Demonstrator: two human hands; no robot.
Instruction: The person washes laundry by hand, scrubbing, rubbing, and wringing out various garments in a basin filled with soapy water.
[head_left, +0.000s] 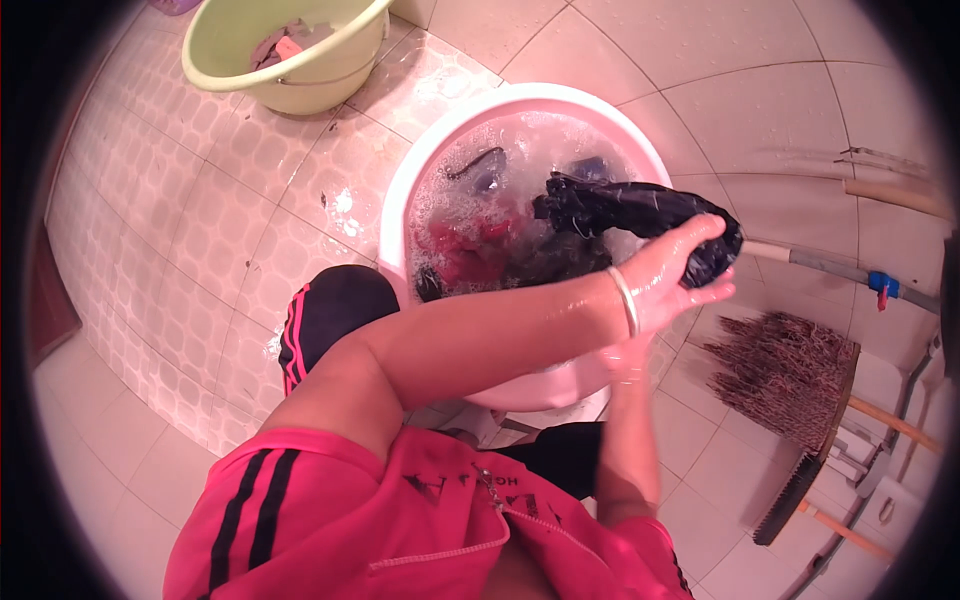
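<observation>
My left arm, with a pale bangle at the wrist, crosses over the pink-and-white plastic tub. My left hand grips a wet, dark garment at the tub's right side, thumb on top and lower fingers partly spread. The garment's bunched far end hangs over the soapy water. My right hand is blurred beneath the left wrist and mostly hidden, so what it touches cannot be seen. Red cloth and other dark cloth lie in the suds.
A light green basin holding cloth stands at the upper left on wet floor tiles. To the right are a bristled broom, a black-edged tool and a pipe with a blue valve. My knee is beside the tub's left.
</observation>
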